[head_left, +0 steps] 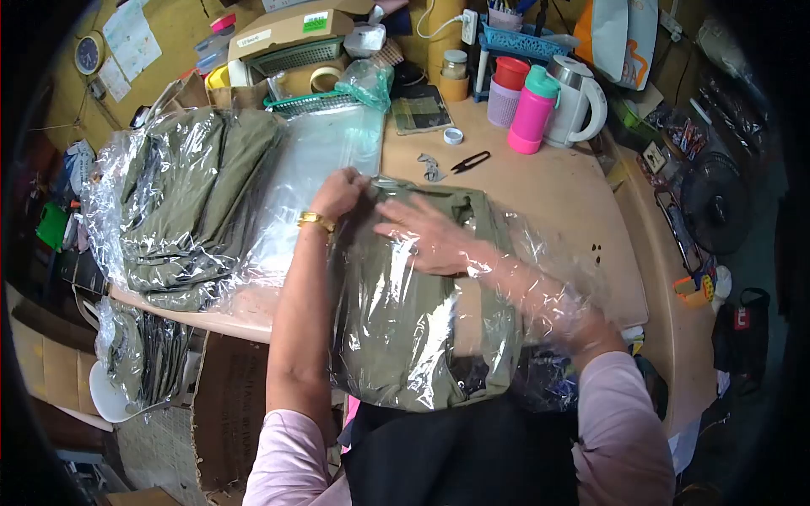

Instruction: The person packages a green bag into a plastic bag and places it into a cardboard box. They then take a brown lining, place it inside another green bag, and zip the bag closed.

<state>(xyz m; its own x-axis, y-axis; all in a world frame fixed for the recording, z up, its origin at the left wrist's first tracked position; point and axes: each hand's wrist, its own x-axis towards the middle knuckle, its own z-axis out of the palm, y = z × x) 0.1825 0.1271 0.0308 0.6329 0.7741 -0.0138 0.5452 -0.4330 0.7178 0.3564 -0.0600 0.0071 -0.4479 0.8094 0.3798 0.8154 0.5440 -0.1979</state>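
An olive-green folded garment [388, 312] lies in a clear plastic bag [434, 333] at the table's front edge, right before me. My left hand [339, 194], with a gold watch at its wrist, is closed at the bag's far left corner. My right hand [430, 236] is slightly blurred, its fingers spread over the upper part of the garment. Shiny plastic covers my right forearm, which reaches inside the bag. To the left, more bagged olive garments [198, 194] are piled beside flat clear plastic bags [316, 177].
Black thread snips [471, 162] and a grey scrap [430, 167] lie beyond the garment. At the back right stand a pink bottle [530, 114] and an electric kettle [574, 105]. A green basket [312, 103] is at the back. More bagged garments rest on a white stool [110, 395] lower left.
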